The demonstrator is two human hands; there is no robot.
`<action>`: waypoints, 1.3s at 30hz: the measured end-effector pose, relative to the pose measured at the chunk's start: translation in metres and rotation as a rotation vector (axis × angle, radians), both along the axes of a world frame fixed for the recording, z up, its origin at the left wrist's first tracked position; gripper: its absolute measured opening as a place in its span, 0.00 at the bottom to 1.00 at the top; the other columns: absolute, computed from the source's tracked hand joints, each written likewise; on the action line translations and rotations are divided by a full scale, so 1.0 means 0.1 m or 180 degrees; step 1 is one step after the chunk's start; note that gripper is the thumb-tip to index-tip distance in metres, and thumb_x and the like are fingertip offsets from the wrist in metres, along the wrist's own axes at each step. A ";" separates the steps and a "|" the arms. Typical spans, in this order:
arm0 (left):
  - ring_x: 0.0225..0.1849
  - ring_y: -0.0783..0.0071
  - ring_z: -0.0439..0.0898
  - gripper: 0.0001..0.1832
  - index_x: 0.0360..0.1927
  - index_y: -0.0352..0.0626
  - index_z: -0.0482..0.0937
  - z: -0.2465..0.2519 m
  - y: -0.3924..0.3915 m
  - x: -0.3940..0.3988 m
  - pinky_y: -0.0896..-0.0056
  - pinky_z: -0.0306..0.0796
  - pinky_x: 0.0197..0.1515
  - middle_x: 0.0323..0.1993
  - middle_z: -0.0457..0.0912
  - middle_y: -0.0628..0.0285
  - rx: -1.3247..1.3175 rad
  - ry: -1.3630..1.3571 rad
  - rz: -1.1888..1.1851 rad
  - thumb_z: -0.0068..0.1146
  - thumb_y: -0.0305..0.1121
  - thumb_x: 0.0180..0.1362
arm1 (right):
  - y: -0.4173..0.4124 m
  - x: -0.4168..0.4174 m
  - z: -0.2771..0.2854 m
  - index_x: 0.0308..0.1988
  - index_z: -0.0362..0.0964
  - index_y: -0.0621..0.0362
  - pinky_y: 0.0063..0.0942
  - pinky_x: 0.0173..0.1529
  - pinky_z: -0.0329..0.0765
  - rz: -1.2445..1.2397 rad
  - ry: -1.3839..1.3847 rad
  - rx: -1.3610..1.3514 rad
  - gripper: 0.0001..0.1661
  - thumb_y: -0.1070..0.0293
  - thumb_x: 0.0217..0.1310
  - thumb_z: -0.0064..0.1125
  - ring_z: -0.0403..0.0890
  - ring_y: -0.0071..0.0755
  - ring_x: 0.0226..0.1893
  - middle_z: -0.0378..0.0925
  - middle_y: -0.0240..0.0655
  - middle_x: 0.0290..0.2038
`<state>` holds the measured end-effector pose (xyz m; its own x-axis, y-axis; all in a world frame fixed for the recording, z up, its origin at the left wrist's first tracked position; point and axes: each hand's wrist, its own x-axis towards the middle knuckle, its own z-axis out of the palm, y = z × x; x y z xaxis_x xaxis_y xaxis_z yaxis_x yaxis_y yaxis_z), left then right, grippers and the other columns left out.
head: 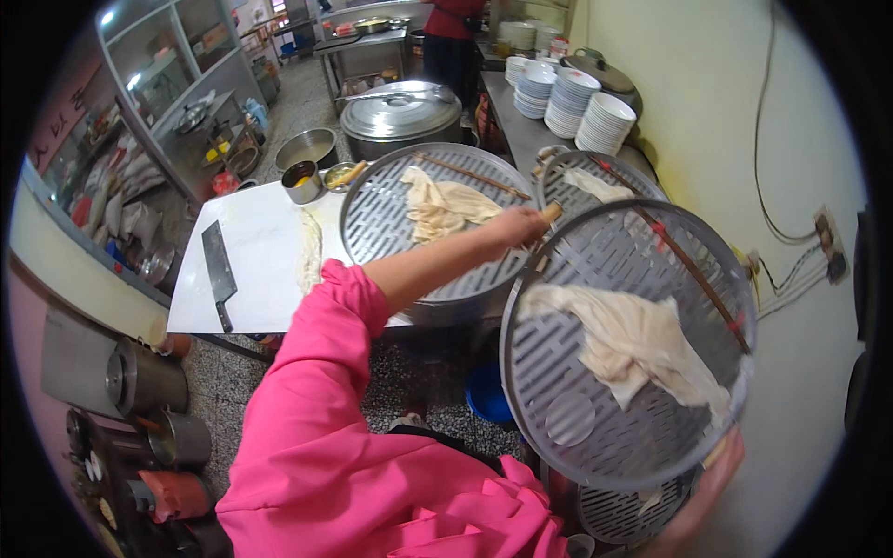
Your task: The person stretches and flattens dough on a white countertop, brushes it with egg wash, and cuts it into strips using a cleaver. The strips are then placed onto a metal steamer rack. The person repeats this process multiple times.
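Note:
A large round metal steamer tray [558,376] with slots is held tilted at the right. My left hand [523,227] grips its wooden handle at the upper left rim, and my right hand [722,457] holds the handle at its lower right. A crumpled cream cloth [628,335] and a brown stick [698,286] with red ties lie on it. Behind my left forearm, a second steamer tray [377,209] rests on the white table with its own cloth [446,202] and stick [474,176]. A third, smaller tray [568,192] stands beyond the held one.
The white table [258,251] bears a cleaver [220,272], a strip of dough [309,251] and a metal cup [302,181]. Bowl stacks [572,101] stand on the right counter. A blue bucket [488,397] is below, a large lidded pot [401,115] ahead. A person [453,42] stands at the back.

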<state>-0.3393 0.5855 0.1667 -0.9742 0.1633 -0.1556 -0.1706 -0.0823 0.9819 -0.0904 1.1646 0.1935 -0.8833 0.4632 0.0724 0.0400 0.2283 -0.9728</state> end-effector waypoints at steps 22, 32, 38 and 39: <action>0.42 0.47 0.84 0.41 0.33 0.28 0.83 -0.78 -4.60 -0.54 0.50 0.73 0.48 0.32 0.84 0.41 -0.2654 -0.0044 0.1654 0.40 0.64 0.66 | -4.35 -3.18 -1.30 0.30 0.71 0.60 0.25 0.29 0.65 0.1163 -0.0516 -0.0047 0.20 0.59 0.74 0.46 0.69 0.21 0.24 0.70 0.26 0.24; 0.60 0.49 0.71 0.27 0.63 0.44 0.71 -0.30 -3.99 -0.25 0.46 0.68 0.58 0.60 0.71 0.49 -0.4660 0.1183 0.1462 0.56 0.42 0.62 | -4.42 -2.82 -1.20 0.67 0.58 0.66 0.41 0.62 0.69 0.1075 0.0240 0.1231 0.30 0.63 0.72 0.48 0.74 0.58 0.58 0.73 0.57 0.57; 0.67 0.46 0.66 0.34 0.67 0.39 0.68 0.72 -2.04 1.13 0.51 0.56 0.70 0.66 0.69 0.47 -0.2991 0.2505 -0.0232 0.57 0.22 0.53 | -3.79 -0.84 -1.57 0.64 0.64 0.59 0.54 0.69 0.58 0.0908 -0.0478 0.3276 0.33 0.61 0.62 0.61 0.63 0.50 0.67 0.63 0.43 0.67; 0.65 0.44 0.69 0.35 0.65 0.38 0.70 0.63 -1.80 1.32 0.48 0.56 0.70 0.63 0.73 0.46 -0.3043 0.2586 -0.0516 0.61 0.24 0.48 | -3.58 -0.54 -1.80 0.66 0.61 0.57 0.60 0.71 0.53 0.1066 -0.0998 0.3165 0.35 0.57 0.65 0.58 0.58 0.49 0.71 0.59 0.42 0.70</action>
